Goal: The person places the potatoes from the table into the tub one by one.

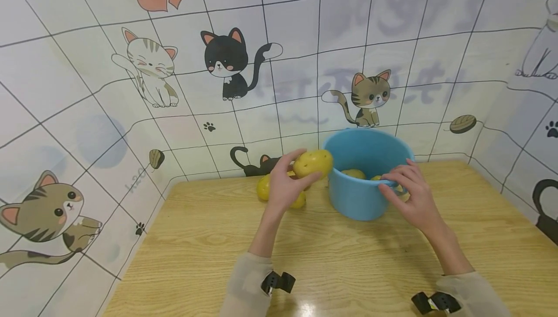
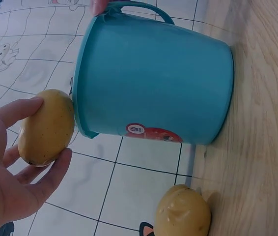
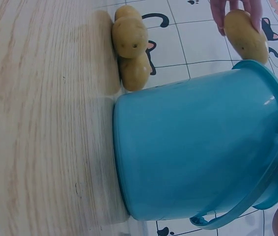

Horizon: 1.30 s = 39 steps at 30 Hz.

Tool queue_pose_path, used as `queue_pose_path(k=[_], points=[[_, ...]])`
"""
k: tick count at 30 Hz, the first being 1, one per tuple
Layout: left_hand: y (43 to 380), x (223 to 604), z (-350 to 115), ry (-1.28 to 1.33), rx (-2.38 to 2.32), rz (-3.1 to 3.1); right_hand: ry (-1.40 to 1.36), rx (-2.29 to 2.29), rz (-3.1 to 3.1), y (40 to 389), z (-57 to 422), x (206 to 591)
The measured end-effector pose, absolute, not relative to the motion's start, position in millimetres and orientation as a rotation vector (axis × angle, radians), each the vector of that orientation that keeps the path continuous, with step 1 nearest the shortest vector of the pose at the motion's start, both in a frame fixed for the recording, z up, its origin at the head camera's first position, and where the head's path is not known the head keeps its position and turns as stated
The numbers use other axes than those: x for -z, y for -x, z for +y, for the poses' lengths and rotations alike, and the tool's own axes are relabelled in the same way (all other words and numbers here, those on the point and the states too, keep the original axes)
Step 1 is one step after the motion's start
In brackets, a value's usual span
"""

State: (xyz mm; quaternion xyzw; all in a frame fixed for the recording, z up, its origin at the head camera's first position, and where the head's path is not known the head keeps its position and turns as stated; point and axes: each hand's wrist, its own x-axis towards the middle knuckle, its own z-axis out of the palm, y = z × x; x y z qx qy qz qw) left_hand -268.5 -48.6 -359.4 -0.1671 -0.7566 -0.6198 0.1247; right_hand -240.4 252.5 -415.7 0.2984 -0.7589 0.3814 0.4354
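Note:
Between thumb and fingers, my left hand [image 1: 284, 185] holds a yellow potato [image 1: 313, 163] level with the rim of a blue bucket [image 1: 358, 203], at its left side. In the left wrist view the held potato [image 2: 47, 129] is right at the bucket's rim. The thumb and fingers of my right hand [image 1: 414, 198] pinch the bucket's rim at the front right, near its handle [image 3: 257, 196]. Inside the bucket lie potatoes [image 1: 354, 174], partly hidden by its front wall. The bucket stands upright on the table.
Several more potatoes [image 3: 130, 38] lie together on the wooden table [image 1: 209, 244], left of the bucket and partly behind my left hand. A wall [image 1: 296, 74] printed with cats and grid lines rises behind the table and on both sides.

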Motion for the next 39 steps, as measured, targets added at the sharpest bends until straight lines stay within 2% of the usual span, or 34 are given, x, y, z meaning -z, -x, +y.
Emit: queue_pose_path(k=[14, 39], points=[[274, 347, -28, 0.612, 1.773, -2.159, -0.746, -0.953, -1.927, 237, 253, 413], [275, 339, 8, 0.653, 1.791, -2.154, -0.753, -0.961, -1.907, 237, 252, 413]])
